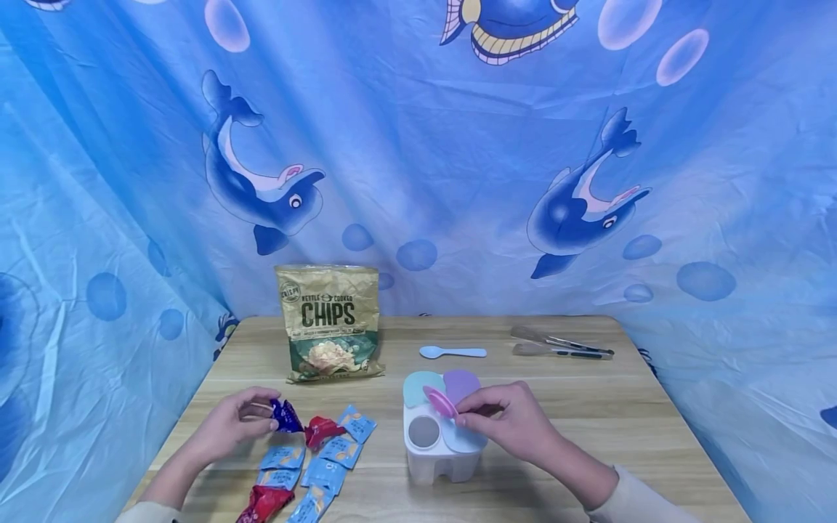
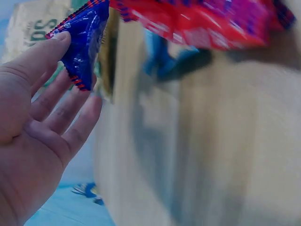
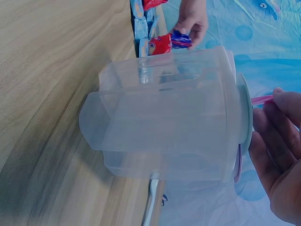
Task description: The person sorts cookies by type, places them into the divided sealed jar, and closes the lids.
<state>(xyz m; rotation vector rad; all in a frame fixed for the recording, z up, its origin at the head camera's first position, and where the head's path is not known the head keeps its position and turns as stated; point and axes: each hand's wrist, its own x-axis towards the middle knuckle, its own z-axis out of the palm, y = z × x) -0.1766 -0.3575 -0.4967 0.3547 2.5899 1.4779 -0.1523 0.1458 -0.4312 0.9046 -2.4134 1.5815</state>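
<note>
My left hand (image 1: 237,421) pinches a dark blue wrapped snack packet (image 2: 87,47) by its edge, thumb on top. Beside it lies a red wrapped packet (image 1: 322,431), with several light blue sachets (image 1: 340,452) around. With thumb and fingertips my right hand (image 1: 513,421) grips a pink lid (image 1: 441,402), tilted up over a translucent white container (image 1: 428,465). One round opening (image 1: 423,431) at the container's front left is uncovered. A mint lid (image 1: 418,388), a purple lid (image 1: 461,383) and a light blue lid (image 1: 466,438) cover the other compartments.
A bag of chips (image 1: 332,323) stands at the back left of the wooden table (image 1: 562,465). Behind the container lies a light blue spoon (image 1: 453,352). Tongs (image 1: 562,343) rest at the back right. Another red packet (image 1: 264,503) lies near the front edge.
</note>
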